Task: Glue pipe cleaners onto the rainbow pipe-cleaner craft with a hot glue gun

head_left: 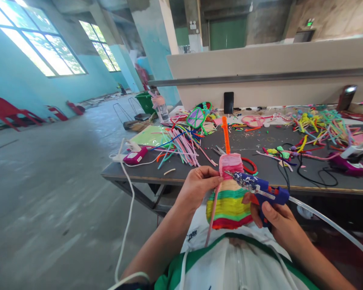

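Daylight pours through the window (pixel 38 38) far beyond and left of the left hand (pixel 199 187), its panes largely burnt out to white, and lays a pale sheen on the floor (pixel 63 181) on that side. Below the table (pixel 245 141), right of the right hand (pixel 278 219), everything sinks into deep shadow. Wide-angle distortion stretches the red chair (pixel 6 108) far left of the hands, where detail is soft, while both hands look fairly sharp.

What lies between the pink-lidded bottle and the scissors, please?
In the head view, a loose pile of pipe cleaners, many lilac, lies between them.
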Demonstrator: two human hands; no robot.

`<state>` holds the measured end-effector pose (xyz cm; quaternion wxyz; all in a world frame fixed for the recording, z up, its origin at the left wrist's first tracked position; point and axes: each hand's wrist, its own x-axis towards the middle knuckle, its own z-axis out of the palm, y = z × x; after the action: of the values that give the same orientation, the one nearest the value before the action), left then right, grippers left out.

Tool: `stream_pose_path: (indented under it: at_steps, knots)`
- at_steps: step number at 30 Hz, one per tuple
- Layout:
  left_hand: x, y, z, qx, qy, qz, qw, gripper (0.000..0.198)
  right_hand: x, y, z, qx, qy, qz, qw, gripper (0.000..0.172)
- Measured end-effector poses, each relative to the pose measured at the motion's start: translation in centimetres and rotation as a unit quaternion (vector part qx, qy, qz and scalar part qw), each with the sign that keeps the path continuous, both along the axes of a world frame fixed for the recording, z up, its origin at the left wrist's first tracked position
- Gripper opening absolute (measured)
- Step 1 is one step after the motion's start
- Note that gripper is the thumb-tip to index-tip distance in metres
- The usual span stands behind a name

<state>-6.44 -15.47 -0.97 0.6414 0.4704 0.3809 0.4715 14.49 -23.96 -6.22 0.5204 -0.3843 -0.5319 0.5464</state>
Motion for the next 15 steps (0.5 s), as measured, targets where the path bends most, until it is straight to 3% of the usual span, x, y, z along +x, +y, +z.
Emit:
stream_pose_path:
  at_steps: [15]
  knots:
    - [0.17, -0.15, 0.30, 0.002, 0.003, 0.008, 1.000, 0.021, -0.50, 0.11, 0.63, -0.003, 0.034, -0.003, 0.999, 0.030]
